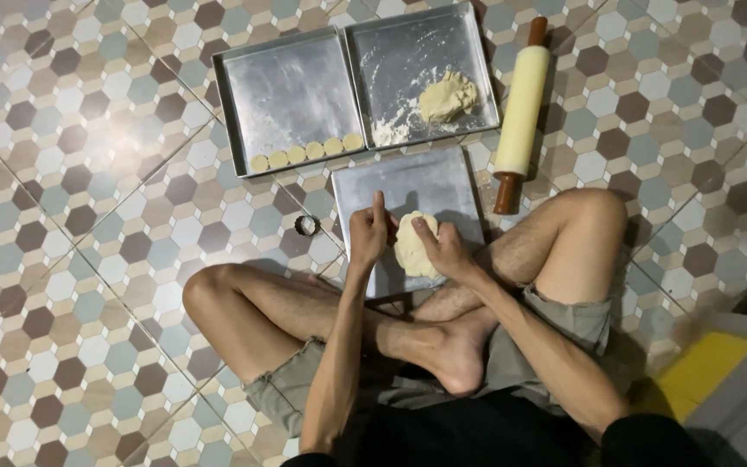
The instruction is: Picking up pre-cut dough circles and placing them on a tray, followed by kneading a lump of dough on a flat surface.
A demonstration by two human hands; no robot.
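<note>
A: On a tiled floor [88, 173], hexagons in brown, tan, pale blue and white, grouted into large squares. At the lower right, a yellow patch [702, 367] beside a grey step. Crossed bare legs at the bottom of the view, khaki shorts, dark top.

B: And the metal trays, counted?

A: Three. Far left tray [291, 95], bare but for a row of round dough discs [306, 153] along its near edge, five of them. Far right tray [425, 52], touching the first, dusted with flour, holding one rough dough lump [447, 95]. Near tray [417, 186], just in front of the legs, just below the other two.

B: Other things?

A: One rolling pin [522, 112], cream barrel with brown handles, lying just right of the trays. One small round metal cutter [307, 226] on the tiles, left of the near tray.

B: Hands?

A: Two, both on one flattened dough piece [414, 251] held over the near tray. Left hand [367, 232] curled at the dough's left edge, fingers up and partly closed. Right hand [447, 251] cupped around the right side, thumb pressed on top. Lifted off the tray or resting on it: cannot tell.
</note>
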